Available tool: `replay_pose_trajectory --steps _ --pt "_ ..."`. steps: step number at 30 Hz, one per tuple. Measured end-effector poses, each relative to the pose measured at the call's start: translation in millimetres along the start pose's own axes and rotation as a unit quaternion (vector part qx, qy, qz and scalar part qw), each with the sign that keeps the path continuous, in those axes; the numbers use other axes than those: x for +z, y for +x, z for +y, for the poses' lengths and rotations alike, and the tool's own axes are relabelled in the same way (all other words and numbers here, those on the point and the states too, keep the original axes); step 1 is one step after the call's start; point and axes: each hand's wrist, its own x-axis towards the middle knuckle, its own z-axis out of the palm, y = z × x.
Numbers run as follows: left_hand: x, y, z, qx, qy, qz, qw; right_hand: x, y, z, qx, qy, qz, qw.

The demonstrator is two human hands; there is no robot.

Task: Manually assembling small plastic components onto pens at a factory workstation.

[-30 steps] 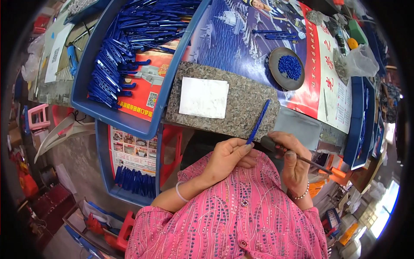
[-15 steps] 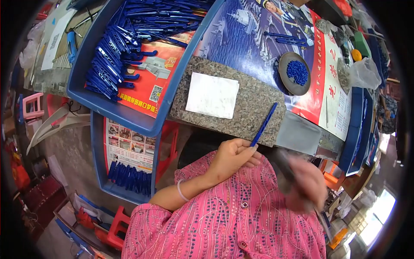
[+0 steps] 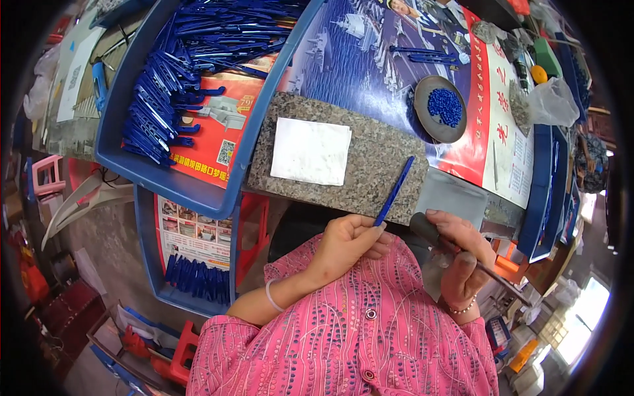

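My left hand (image 3: 350, 245) pinches the near end of a slim blue strip (image 3: 395, 190) between thumb and fingers. The strip's far end lies over the speckled granite slab (image 3: 386, 142). My right hand (image 3: 465, 254) is closed around a dark tool; its rounded dark end (image 3: 424, 228) points toward my left hand, and a thin shaft (image 3: 505, 285) sticks out to the lower right. I cannot make out the tool's exact kind. A folded white cloth or paper (image 3: 310, 152) lies on the slab. Beyond it stands a round dish (image 3: 422, 109) of small blue pieces.
A blue tray (image 3: 165, 178) at the left holds many blue clip-like parts. A lower blue tray (image 3: 148, 264) holds more. Several blue strips (image 3: 429, 56) lie on the printed sheet at the back. A grey metal plate (image 3: 452, 195) adjoins the slab; blue bins (image 3: 538, 198) stand right.
My right hand, blurred earlier, has moved slightly up and now shows the dark tool clearly. The left hand still grips the blue strip. The whole view has shifted a little.
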Motion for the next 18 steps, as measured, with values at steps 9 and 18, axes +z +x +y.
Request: replay_pose_trajectory --steps 9,18 --pt "3 -4 1 0.007 0.012 0.000 1.000 -11 11 -16 -0.210 -0.084 0.090 0.970" --pt "15 -17 32 0.521 0.578 0.067 0.624 8 -8 30 0.202 0.375 0.067 0.902"
